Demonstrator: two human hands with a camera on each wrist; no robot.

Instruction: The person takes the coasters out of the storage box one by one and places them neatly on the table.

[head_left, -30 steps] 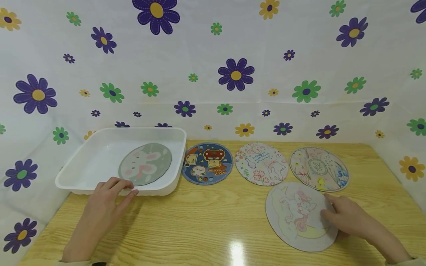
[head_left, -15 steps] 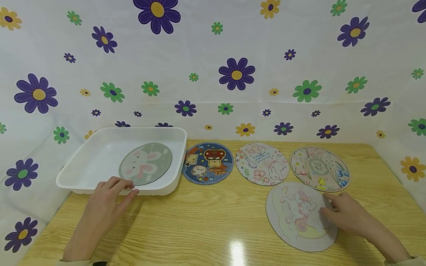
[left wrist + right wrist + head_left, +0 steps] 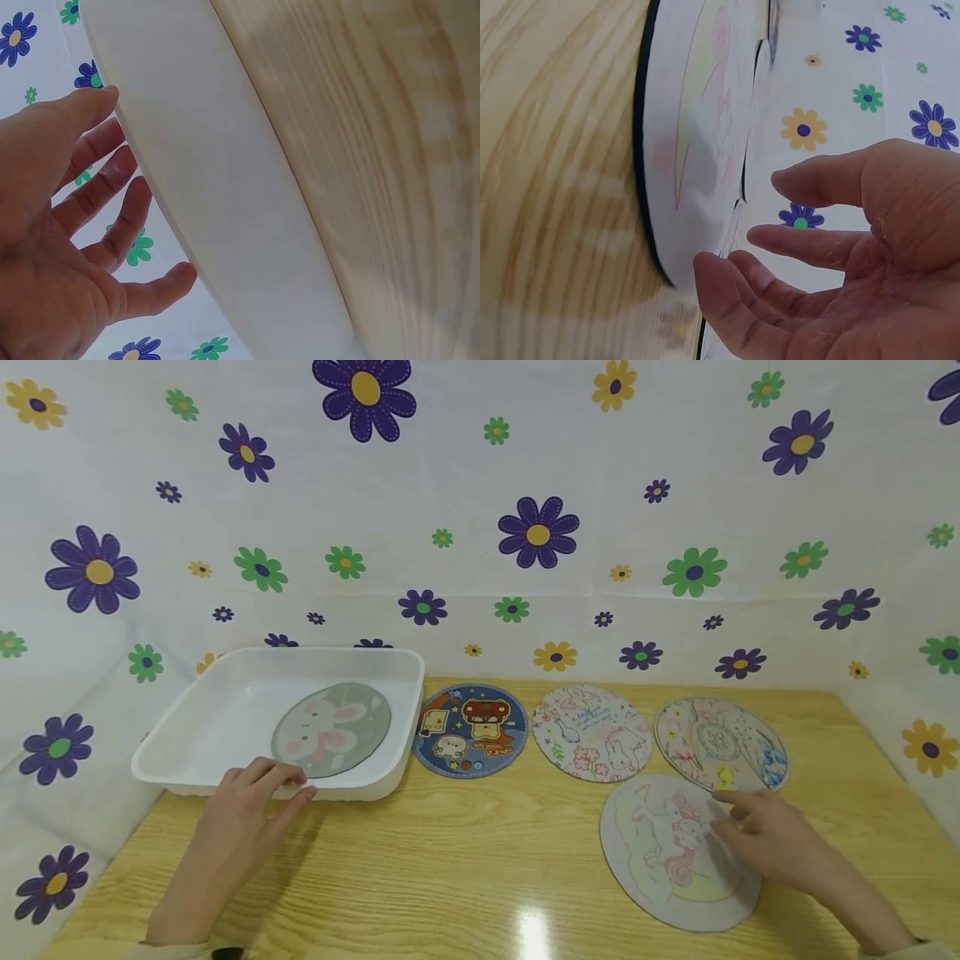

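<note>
My left hand [image 3: 243, 827] rests at the front rim of a white plastic tray [image 3: 176, 777], fingertips along the edge. In the left wrist view that hand [image 3: 90, 202] touches the tray rim [image 3: 202, 172] with spread, slightly bent fingers. A grey-green round mat with a bunny face [image 3: 330, 731] lies in the tray. My right hand [image 3: 776, 843] is over the right side of a pale round mat with cartoon animals [image 3: 652, 877] on the table. In the right wrist view the hand [image 3: 832, 262] has parted fingers with nothing between them, apart from the mat [image 3: 667, 150].
Along the back of the wood-grain table [image 3: 450, 877] lie a blue cartoon round mat [image 3: 471, 752], a white bunny round mat [image 3: 592, 735] and a flowered round mat [image 3: 686, 735]. A white flower-print cloth [image 3: 450, 468] hangs behind.
My right hand has come off the pale mat's right edge and shifted slightly up and left above it. My left hand stays at the tray rim. The view has tilted a little.
</note>
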